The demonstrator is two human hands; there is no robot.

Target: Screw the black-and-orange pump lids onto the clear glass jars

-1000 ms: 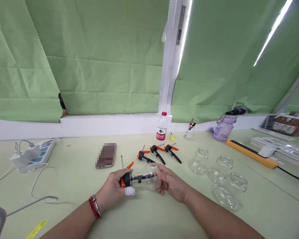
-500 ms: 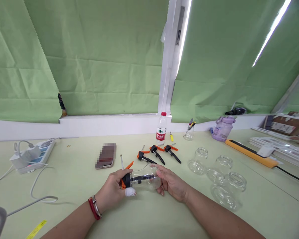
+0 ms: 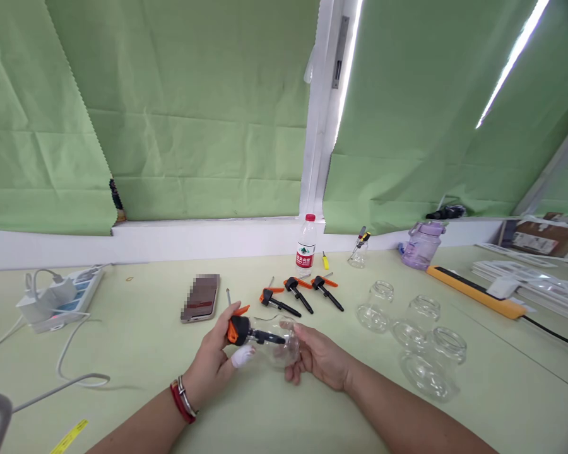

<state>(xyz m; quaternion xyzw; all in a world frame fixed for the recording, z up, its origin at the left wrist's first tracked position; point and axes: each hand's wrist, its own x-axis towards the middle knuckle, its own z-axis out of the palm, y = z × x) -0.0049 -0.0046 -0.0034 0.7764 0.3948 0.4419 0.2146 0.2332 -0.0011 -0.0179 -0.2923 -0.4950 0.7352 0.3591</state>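
Observation:
On its side above the near table, a clear glass jar [image 3: 279, 356] is held by my right hand [image 3: 325, 359], fingers curled round its base end. My left hand [image 3: 215, 359] wraps a black lid with an orange lever [image 3: 240, 330] at the jar's mouth; a thin metal rod points up from it. The lid's dark tube [image 3: 269, 337] reaches inside the jar. White wrapping covers my left thumb, which sits slightly off the lid. Whether the lid is seated on the rim I cannot tell. Beyond lie three similar lids [image 3: 281, 304] with black tubes.
Three open glass jars [image 3: 376, 310] stand to the right. Behind are a red-capped water bottle [image 3: 305, 244], a small jar holding screwdrivers [image 3: 360, 249] and a purple bottle [image 3: 422, 246]. A phone [image 3: 201, 299] lies left of centre, a power strip [image 3: 82, 293] with cables farther left.
The jar and lid have tilted, so the tube slopes down to the right. My right hand has moved slightly left and down. My left thumb has eased away from the lid.

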